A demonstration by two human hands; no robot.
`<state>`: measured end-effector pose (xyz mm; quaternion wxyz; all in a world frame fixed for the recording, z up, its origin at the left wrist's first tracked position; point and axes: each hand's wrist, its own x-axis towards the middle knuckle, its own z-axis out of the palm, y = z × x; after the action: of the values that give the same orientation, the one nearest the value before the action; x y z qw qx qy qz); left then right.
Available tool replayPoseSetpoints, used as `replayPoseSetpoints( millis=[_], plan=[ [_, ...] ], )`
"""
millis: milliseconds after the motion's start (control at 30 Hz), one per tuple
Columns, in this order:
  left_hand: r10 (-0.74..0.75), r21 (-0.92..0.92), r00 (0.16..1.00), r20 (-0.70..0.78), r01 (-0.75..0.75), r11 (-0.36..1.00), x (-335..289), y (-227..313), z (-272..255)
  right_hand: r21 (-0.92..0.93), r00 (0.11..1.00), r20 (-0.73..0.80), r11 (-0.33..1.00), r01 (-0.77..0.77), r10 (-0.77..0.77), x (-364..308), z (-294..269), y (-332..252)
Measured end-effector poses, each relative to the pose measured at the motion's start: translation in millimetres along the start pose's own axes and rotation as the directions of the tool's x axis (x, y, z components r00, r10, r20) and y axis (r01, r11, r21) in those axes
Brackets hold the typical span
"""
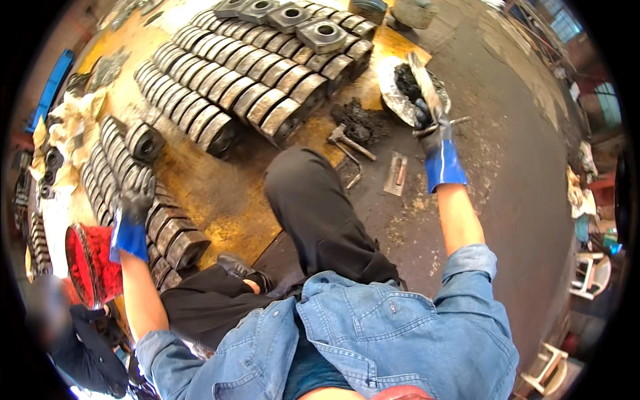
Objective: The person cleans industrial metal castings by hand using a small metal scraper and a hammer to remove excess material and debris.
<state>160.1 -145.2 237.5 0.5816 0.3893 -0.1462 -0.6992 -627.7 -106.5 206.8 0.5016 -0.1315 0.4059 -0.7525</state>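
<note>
My left hand (137, 195), in a blackened glove with a blue cuff, rests on the rows of metal blocks (175, 233) at the left. Its fingers look stretched out over a block. At the right, my right hand (437, 133), gloved the same way, is closed round a pale, stick-like tool (424, 80), whose exact kind I cannot make out. This tool reaches over a round, light-coloured pan (392, 100) holding black, clumpy material (405, 81). A thin rod (460, 121) sticks out beside the hand.
More block rows (233, 80) stand ahead. On the floor lie a hammer (352, 142), a hooked rod (357, 175), a small trowel (397, 175) and a black heap (360, 123). A red container (93, 267) stands by my left forearm. Another person (87, 350) is at lower left.
</note>
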Motion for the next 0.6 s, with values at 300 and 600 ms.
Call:
replayPoseSetpoints(
  millis=[300,600],
  plan=[
    [-0.023,-0.071,0.999,-0.048,0.019,0.997,14,6,-83,-0.846,0.897,-0.305,0.524,-0.101,-0.319,47,-117,57],
    [-0.124,-0.209,0.992,0.030,0.128,0.970,77,21,-123,-0.636,0.909,-0.402,-0.681,-0.363,-0.109,91,-89,64]
  ],
)
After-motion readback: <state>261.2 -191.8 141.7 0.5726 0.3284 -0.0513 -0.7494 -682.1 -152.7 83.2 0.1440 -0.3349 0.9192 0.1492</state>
